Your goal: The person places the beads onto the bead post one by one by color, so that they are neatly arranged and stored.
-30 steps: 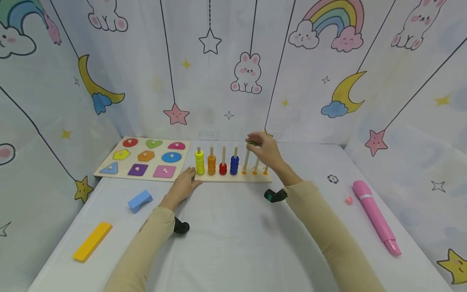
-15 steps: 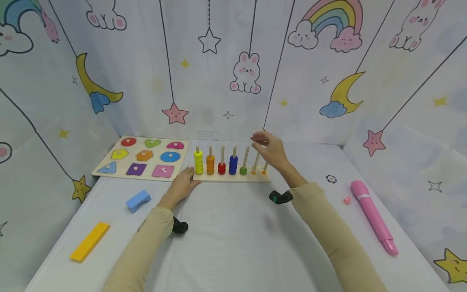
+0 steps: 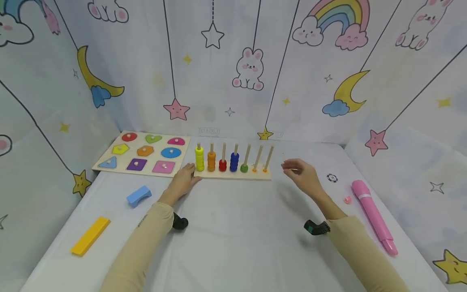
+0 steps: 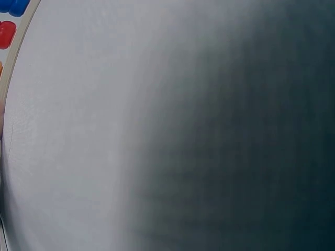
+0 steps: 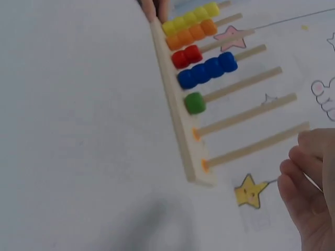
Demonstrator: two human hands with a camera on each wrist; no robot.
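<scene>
The left hand (image 3: 182, 182) rests with straight fingers against the left end of the bead rack (image 3: 233, 174) at the back of the worktop (image 3: 233, 235); the right hand (image 3: 303, 175) hovers just right of it, fingers loosely curled, empty; a green bead (image 3: 244, 168) sits on the fifth peg.

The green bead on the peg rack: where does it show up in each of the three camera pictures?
Head view: the green bead sits low on the fifth peg from the left, just left of centre.
Left wrist view: not in it; only blue and red beads peek in at the top left corner.
Right wrist view: centre, at the foot of its peg.
Shared landmark: the blue beads on the neighbouring peg.
</scene>
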